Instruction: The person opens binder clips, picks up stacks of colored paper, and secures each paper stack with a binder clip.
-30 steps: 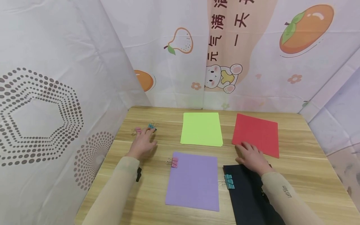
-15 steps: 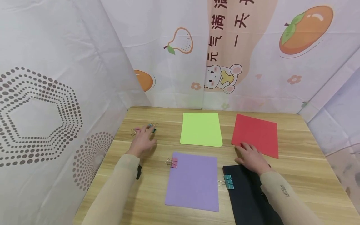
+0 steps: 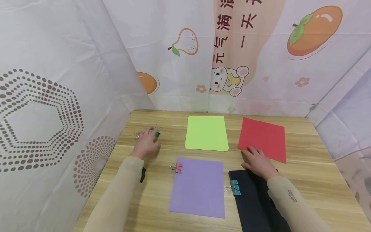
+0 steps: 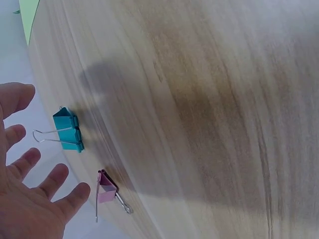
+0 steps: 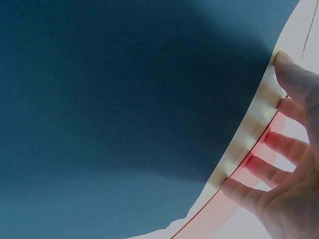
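My left hand (image 3: 146, 142) is over two loose binder clips at the table's back left, its fingers spread and holding nothing. In the left wrist view, a teal binder clip (image 4: 67, 130) stands past the fingertips with a wire handle out. A pink binder clip (image 4: 106, 189) lies beside it, near the little finger. The head view shows both clips partly covered by this hand. My right hand (image 3: 259, 162) rests with relaxed fingers at the near edge of the red paper (image 3: 262, 138). Its fingertips touch that edge in the right wrist view, with black paper (image 5: 124, 99) close by.
Purple paper (image 3: 198, 188) with a pink binder clip (image 3: 179, 168) on its left edge lies front centre. A teal binder clip (image 3: 235, 187) grips the black stack, partly under my right sleeve. Yellow-green paper (image 3: 206, 133) lies behind. Printed curtains (image 3: 174, 80) hang around the wooden table.
My left hand has shifted slightly away from me over the clips, covering more of the teal one's upper part. My right hand stays at the red paper's edge.
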The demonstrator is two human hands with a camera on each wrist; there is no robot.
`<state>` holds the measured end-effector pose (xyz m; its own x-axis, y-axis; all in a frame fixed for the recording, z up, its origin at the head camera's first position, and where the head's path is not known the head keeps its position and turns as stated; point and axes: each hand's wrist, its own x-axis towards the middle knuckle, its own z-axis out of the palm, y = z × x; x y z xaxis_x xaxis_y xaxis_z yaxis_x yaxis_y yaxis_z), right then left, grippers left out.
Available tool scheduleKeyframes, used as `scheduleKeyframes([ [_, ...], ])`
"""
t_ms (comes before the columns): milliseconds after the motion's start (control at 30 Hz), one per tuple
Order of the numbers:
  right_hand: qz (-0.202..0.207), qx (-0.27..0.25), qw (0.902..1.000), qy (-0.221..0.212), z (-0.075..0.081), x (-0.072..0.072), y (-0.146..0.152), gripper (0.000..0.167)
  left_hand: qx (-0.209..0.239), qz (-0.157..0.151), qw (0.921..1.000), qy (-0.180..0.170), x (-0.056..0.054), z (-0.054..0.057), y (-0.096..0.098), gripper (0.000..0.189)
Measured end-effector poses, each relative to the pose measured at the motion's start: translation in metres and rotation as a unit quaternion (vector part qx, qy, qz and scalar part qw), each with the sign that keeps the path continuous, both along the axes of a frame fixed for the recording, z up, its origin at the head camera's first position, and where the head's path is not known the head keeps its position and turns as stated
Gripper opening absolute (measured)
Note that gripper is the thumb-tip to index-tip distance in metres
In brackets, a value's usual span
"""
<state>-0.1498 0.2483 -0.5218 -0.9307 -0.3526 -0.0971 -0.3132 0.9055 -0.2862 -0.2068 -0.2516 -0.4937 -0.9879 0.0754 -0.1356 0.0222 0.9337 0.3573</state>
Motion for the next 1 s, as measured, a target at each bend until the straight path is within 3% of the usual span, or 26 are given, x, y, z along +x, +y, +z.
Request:
scheduleKeyframes([
  [367,0.003,0.007,0.9999,0.010,-0.001,-0.001,-0.001,0.064,-0.003,0.004,1.0000,-0.004,-0.006,0.002,0.003,0.070],
  [1000,0.007,0.009,0.9998,0.017,-0.002,0.000,0.000,0.062,0.003,-0.004,0.9995,-0.030,-0.016,-0.004,0.005,0.081],
])
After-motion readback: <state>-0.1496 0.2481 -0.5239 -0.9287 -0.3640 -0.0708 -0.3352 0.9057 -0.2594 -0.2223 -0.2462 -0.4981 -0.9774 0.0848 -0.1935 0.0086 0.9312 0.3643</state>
